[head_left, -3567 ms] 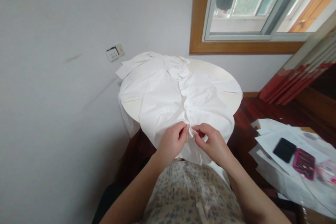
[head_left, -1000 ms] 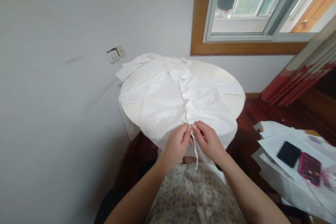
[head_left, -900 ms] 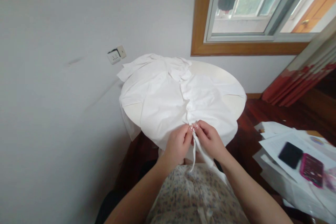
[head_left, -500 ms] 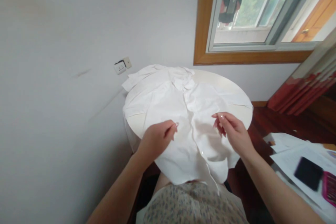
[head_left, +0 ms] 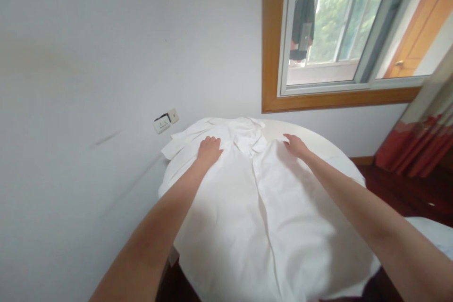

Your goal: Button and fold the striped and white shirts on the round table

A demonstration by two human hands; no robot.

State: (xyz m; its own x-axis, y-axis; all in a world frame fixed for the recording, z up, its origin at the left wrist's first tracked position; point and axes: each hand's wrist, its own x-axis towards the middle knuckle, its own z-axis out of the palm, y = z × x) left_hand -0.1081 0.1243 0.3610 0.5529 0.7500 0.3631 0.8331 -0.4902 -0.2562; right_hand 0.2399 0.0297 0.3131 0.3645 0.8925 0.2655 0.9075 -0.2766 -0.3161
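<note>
A white button-up shirt lies front-up and spread over a round white table, collar at the far side. My left hand rests on the shirt's left shoulder area, just left of the collar, fingers bent over the cloth. On the right shoulder area lies my right hand, fingers stretched fairly flat. Both arms reach out over the shirt's front. The button placket runs down the middle between them. Neither hand lifts anything.
A white wall stands behind and to the left, with a wall socket near the table's far left edge. A wood-framed window is at the upper right. Red curtains hang at the right, over dark wooden floor.
Both hands let go of the shirt's lower hem at the placket, parted, and reached forward to the shoulder areas by the collar. The camera moved in closer over the table.
</note>
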